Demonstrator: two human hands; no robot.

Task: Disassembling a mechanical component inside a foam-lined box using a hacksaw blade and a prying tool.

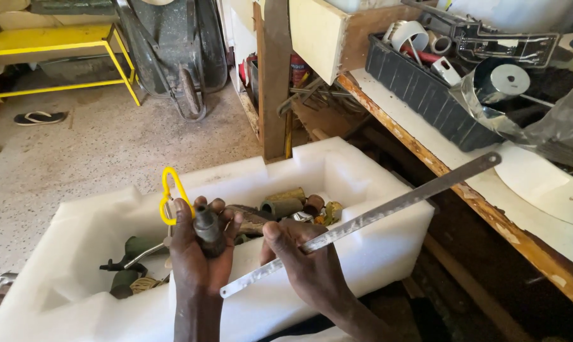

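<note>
Lower part of the dark metal fitting [206, 229] was hidden inside the left hand [199, 253], and part of the hacksaw blade [362, 221] was covered by the right hand [305, 266]. Foam box [356, 190] was cut off at the bottom-left edge, its small fittings [296, 206] too jumbled to identify. Bench [425, 139] ran off the right edge; wheelbarrow [172, 50] was cropped at top.

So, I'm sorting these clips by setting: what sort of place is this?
Probably a workshop: a worn workbench with a tool tray, a foam box of metal fittings, and a hacksaw blade.
</note>
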